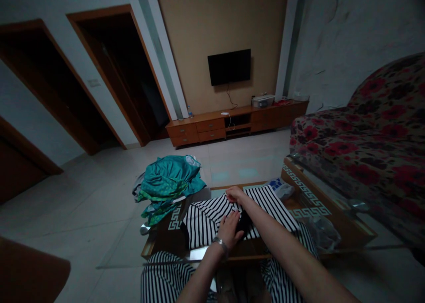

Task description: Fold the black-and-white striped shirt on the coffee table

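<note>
A black-and-white striped garment (pixel 206 219) lies spread on a glass-topped wooden coffee table (pixel 318 205). My left hand (pixel 229 229), with a metal bracelet at the wrist, rests flat on the middle of the garment next to a dark patch. My right hand (pixel 234 193) reaches farther out and pinches the garment's far edge. Part of the striped cloth hangs over the table's near edge toward my lap.
A pile of teal and green clothes (pixel 169 181) sits at the table's left end. A crumpled plastic bag (pixel 281 188) lies at the far right of the table. A floral sofa (pixel 372 139) stands on the right. A TV (pixel 229 67) and low cabinet (pixel 232 122) line the far wall.
</note>
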`<state>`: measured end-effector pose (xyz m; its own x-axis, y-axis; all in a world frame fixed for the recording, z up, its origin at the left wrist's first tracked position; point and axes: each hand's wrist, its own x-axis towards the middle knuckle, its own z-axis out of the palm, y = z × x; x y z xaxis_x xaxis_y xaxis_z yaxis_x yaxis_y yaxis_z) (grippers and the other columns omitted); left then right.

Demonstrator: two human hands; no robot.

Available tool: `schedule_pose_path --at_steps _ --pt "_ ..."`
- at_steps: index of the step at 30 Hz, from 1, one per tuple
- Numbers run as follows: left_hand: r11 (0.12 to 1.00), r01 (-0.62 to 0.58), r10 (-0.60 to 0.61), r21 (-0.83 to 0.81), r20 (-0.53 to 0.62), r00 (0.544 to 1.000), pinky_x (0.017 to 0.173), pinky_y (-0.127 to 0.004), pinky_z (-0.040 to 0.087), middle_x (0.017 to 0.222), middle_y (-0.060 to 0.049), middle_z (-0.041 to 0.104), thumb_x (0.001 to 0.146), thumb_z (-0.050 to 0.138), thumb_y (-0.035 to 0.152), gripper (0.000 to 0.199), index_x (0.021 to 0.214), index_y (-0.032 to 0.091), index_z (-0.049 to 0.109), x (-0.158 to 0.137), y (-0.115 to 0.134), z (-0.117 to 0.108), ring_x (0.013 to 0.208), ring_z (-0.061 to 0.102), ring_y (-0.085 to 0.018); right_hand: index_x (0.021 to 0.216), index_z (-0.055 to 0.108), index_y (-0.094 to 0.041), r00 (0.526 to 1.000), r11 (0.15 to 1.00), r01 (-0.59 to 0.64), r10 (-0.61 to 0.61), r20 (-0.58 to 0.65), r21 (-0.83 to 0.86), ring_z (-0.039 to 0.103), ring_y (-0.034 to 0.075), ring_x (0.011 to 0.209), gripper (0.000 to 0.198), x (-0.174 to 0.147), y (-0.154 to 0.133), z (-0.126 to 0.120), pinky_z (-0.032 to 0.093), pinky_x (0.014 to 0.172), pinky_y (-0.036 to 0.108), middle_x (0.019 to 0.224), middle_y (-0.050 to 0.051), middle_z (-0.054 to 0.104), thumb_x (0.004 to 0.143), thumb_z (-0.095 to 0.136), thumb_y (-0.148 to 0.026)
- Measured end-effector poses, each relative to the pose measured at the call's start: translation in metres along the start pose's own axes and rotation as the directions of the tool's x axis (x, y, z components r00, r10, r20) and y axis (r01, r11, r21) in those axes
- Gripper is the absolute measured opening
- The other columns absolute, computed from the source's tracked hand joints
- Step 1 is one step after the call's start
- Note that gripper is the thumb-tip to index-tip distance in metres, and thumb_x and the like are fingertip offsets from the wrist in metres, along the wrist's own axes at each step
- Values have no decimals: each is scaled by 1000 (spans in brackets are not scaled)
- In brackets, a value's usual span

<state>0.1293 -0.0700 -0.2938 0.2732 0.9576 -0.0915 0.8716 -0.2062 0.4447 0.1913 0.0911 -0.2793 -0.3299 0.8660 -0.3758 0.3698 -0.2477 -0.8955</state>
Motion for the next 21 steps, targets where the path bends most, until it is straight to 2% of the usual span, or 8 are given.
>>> schedule_pose_path --at_steps 3,7,10,13,15,18,19,21 --pt "1000 -3 3 -8 -6 1000 116 -52 14 153 -10 26 82 52 28 68 146 19 29 -3 1 2 142 20 -24 91 58 -11 999 994 -25 21 -46 -102 51 5 54 22 -2 -1 3 46 51 18 72 -3 57 91 53 -33" --pt "995 -37 34 -93 -29 999 115 -50 20 151 -12 31 83 53 34 64 143 17 35 1 -1 -3 140 26 -25 97 59 -12 987 962 42 -82 -137 -271 59 10 64 14 -14 -1 1 48 62 22 72 1 62 88 50 -16" --pt "984 -69 38 -165 -184 982 112 -38 32 140 -9 48 88 42 24 43 129 18 54 4 -16 -15 131 42 -18 107 60 -13 951 899 127 -231 -207 -419 62 16 91 28 -29 -3 -2 46 83 27 92 9 67 86 43 -10" --pt "990 120 -140 -78 -352 926 111 -37 33 131 -8 57 81 36 8 47 119 17 61 5 -43 -32 125 48 -17 112 62 -15 906 813 237 -382 -180 -532 54 19 112 33 -47 -1 1 37 99 32 114 14 63 89 39 -13" --pt "952 304 -265 35 -398 878 112 -43 30 140 -9 49 77 37 3 55 127 16 56 2 -64 -41 132 40 -20 114 62 -18 865 692 345 -497 -72 -634 49 20 119 32 -56 6 7 33 103 33 123 12 59 91 41 -20" --pt "861 469 -380 195 -366 849 111 -55 24 151 -8 32 83 37 11 57 138 21 44 -5 -93 -47 140 26 -26 122 59 -22 786 446 455 -608 112 -771 41 22 129 34 -62 25 15 30 107 38 136 10 50 90 50 -29" --pt "842 485 -398 236 -337 853 111 -57 22 152 -7 28 86 36 17 54 140 23 42 -8 -101 -47 141 24 -26 125 56 -23 771 395 463 -620 142 -793 38 23 131 37 -61 31 17 30 107 40 140 10 46 89 51 -30" --pt "828 480 -407 290 -279 870 111 -57 19 153 -6 25 90 33 26 53 143 24 37 -11 -113 -47 142 21 -25 129 53 -24 771 372 454 -620 147 -810 34 25 134 42 -60 42 20 29 107 43 144 10 42 88 54 -31"
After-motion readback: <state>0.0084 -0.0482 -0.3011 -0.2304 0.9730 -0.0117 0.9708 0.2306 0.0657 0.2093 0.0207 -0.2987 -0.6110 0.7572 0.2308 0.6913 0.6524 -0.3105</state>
